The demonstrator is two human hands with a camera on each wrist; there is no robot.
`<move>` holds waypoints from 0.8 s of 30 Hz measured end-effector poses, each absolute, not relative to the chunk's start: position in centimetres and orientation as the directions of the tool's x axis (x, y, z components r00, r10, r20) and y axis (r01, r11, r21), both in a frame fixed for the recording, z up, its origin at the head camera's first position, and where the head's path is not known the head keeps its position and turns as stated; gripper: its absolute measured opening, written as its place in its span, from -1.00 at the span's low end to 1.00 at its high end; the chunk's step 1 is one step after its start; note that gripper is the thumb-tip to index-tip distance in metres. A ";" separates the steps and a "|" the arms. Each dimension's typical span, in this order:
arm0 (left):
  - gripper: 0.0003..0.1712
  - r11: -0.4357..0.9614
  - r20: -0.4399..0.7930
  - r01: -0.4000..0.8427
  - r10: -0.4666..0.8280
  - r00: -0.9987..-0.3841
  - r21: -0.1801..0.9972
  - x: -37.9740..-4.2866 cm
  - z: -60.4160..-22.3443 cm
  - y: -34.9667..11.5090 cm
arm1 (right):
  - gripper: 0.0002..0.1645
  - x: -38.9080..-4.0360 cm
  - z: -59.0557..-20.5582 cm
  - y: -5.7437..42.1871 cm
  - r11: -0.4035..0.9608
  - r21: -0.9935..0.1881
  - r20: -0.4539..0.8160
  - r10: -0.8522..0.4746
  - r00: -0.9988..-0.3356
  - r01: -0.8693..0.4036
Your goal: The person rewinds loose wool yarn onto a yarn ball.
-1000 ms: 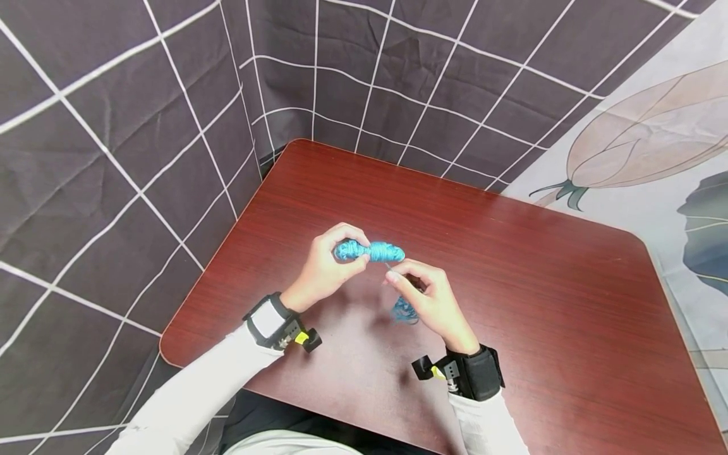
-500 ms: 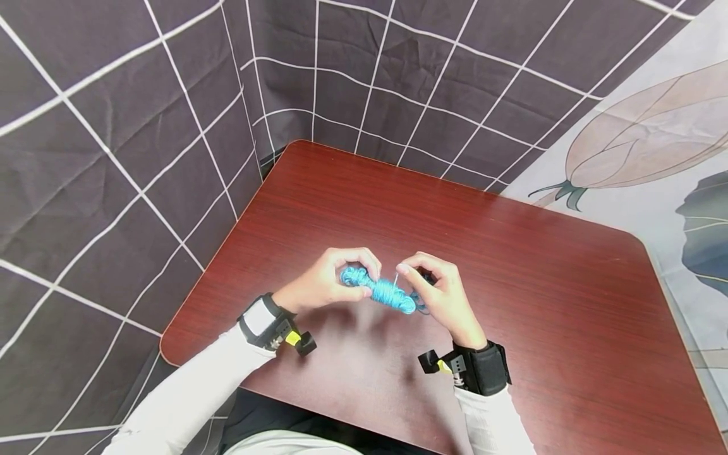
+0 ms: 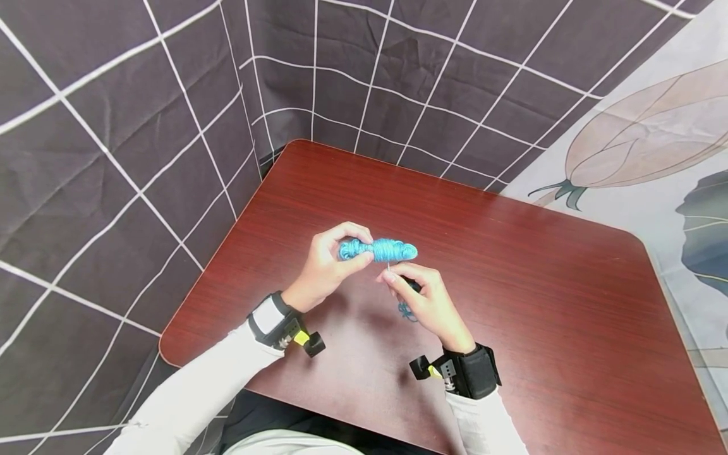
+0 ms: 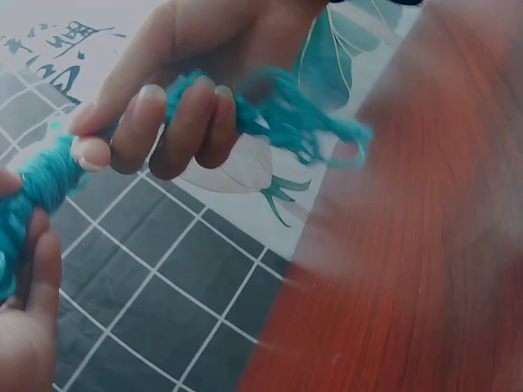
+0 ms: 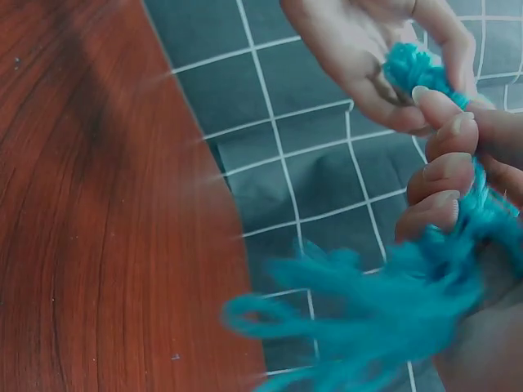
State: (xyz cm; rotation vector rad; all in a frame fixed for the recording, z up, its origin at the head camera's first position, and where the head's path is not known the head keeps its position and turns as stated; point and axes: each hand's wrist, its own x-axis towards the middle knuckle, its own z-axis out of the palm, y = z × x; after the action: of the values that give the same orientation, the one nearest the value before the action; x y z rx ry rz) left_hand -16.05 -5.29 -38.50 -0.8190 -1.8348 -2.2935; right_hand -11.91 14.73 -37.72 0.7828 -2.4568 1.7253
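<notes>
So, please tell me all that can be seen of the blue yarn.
The yarn is teal blue, soft and fuzzy, wound into a small oblong bundle lying roughly level above the table, not touching it. The left hand grips its left end. A thin strand runs down from the bundle to the right hand, which pinches it and holds a loose tangle of more yarn in its curled fingers.

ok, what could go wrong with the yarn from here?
1. The left hand pinches only one end of the teal yarn bundle, held above the table; the free end might sag or slip out of that grip.
2. The right hand pinches the strand running off the bundle with loose yarn bunched in its palm; those loops could snag or tangle.
3. Both wrist views are motion-blurred, so tracking the strand may be unreliable.
</notes>
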 end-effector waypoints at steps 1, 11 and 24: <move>-0.77 -0.252 0.463 0.406 0.237 -0.854 0.878 -16.1 -38.5 -5.3 | -0.82 -11.9 -37.6 14.7 0.259 -0.869 0.308 -0.384 -0.870 -0.422; -0.75 0.002 0.519 0.532 0.222 -0.826 0.846 -15.3 -37.8 -5.3 | -0.89 -10.9 -34.5 14.0 0.286 -0.855 0.335 -0.331 -0.882 -0.432; -0.76 -0.159 0.481 0.488 0.579 -0.658 0.858 -15.1 -37.7 -6.3 | -0.94 -11.3 -34.2 14.6 0.284 -0.858 0.362 -0.255 -0.897 -0.427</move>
State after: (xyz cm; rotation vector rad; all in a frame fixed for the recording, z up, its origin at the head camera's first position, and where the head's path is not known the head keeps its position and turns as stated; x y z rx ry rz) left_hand -15.08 -6.26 -37.68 -1.3237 -2.0814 -2.0582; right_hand -11.29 14.59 -34.22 0.6412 -2.3898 1.6741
